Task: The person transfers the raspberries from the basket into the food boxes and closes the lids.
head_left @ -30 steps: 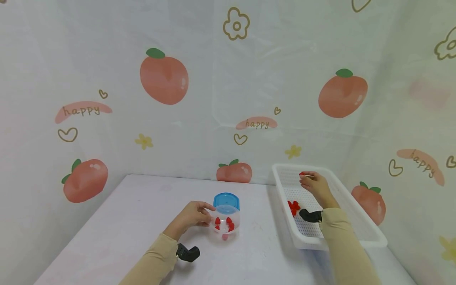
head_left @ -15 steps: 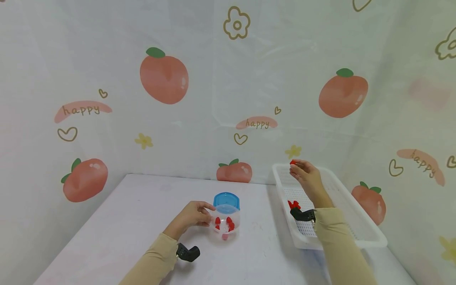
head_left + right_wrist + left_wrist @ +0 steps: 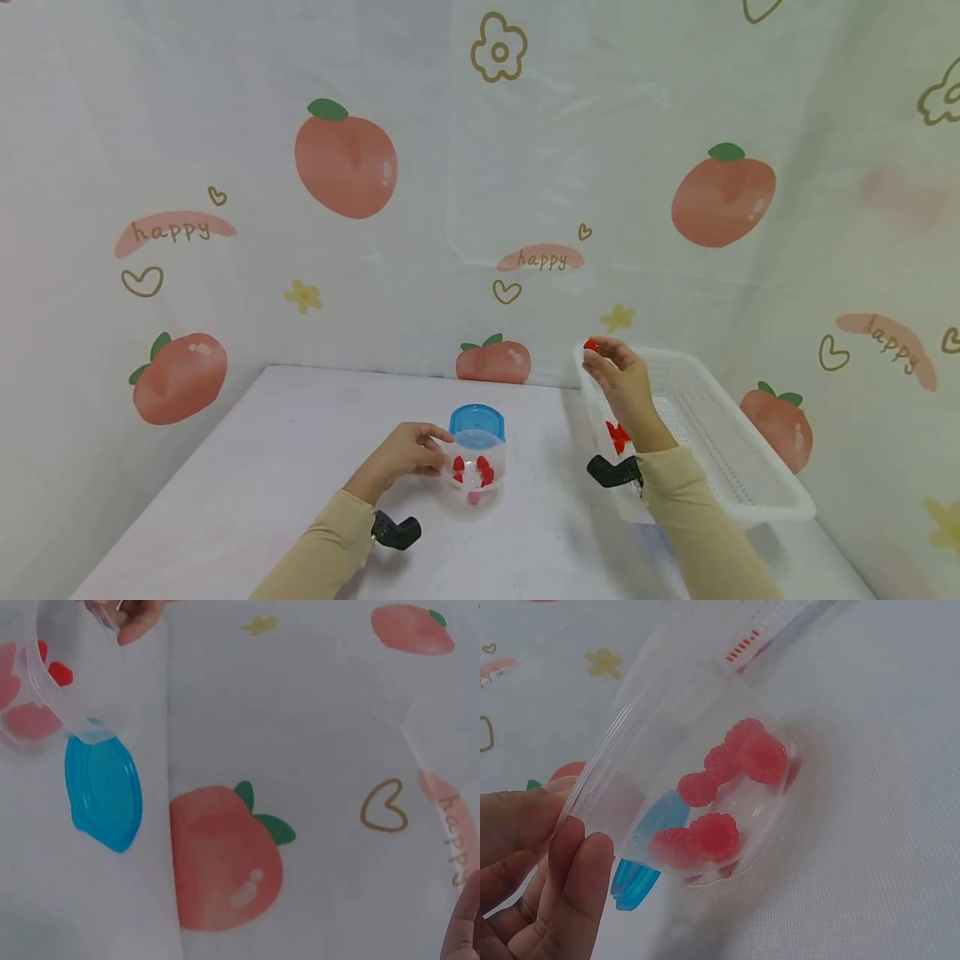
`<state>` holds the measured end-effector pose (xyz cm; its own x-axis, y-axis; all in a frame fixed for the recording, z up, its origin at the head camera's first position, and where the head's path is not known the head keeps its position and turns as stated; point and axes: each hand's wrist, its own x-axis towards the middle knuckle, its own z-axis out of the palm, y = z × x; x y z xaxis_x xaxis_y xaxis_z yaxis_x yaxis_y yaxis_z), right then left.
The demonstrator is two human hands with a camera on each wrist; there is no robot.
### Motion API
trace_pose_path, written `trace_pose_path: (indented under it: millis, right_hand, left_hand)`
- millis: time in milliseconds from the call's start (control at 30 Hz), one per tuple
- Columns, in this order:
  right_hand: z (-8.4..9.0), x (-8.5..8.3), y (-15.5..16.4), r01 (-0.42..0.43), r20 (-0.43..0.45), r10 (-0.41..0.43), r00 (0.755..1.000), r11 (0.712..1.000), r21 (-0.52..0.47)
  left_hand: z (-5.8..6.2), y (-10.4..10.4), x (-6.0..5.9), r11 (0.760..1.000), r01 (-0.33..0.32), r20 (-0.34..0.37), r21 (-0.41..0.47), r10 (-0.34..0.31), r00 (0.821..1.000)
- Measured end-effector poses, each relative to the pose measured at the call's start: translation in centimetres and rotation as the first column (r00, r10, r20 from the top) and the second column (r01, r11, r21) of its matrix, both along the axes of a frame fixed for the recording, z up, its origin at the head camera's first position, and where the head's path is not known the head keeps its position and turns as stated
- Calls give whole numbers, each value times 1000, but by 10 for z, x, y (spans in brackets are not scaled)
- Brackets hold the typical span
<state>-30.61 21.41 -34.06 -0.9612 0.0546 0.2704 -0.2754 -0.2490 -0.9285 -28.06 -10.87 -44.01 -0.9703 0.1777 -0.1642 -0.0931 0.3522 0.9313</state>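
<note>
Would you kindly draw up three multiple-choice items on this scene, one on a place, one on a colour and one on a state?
1. Where does the blue lid lie?
A. On the table behind the clear cup
B. Inside the white basket
C. In the right hand

2. What colour are the berries in the cup?
A. Yellow
B. Red
C. Green

3. How is the right hand?
A. Flat on the table
B. Gripping the cup
C. Raised at the basket's near-left rim, pinching a red berry

Answers:
1 A: the head view shows the lid on the table just behind the cup.
2 B: the left wrist view shows red berries through the clear wall.
3 C: the head view shows a berry between its fingertips, while the left hand holds the cup.
</note>
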Motion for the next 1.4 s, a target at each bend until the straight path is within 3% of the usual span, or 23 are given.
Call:
trace_pose_path:
  millis: [267, 467, 700, 1133, 1400]
  right_hand:
    - [-9, 12, -26, -13, -13, 13, 1000, 1000, 13]
    - [-23, 16, -44, 4, -10, -4, 1000, 996, 90]
    - [-43, 26, -66, -12, 37, 2, 999, 964, 267]
    - [-65, 44, -89, -135, 130, 91, 987, 914, 382]
    - [-86, 48, -91, -169, 160, 108, 981, 884, 436]
  left_hand:
    - [0, 1, 0, 1000, -5, 8, 10, 5, 1000]
    - [0, 0, 0, 1000, -4, 7, 15, 3, 1000]
    - [0, 0, 0, 1000, -2, 3, 11, 2, 1000]
    - [-2, -1, -1, 1000, 7, -5, 12, -7, 1000]
    - [-1, -1, 0, 1000, 3, -5, 7, -3, 1000]
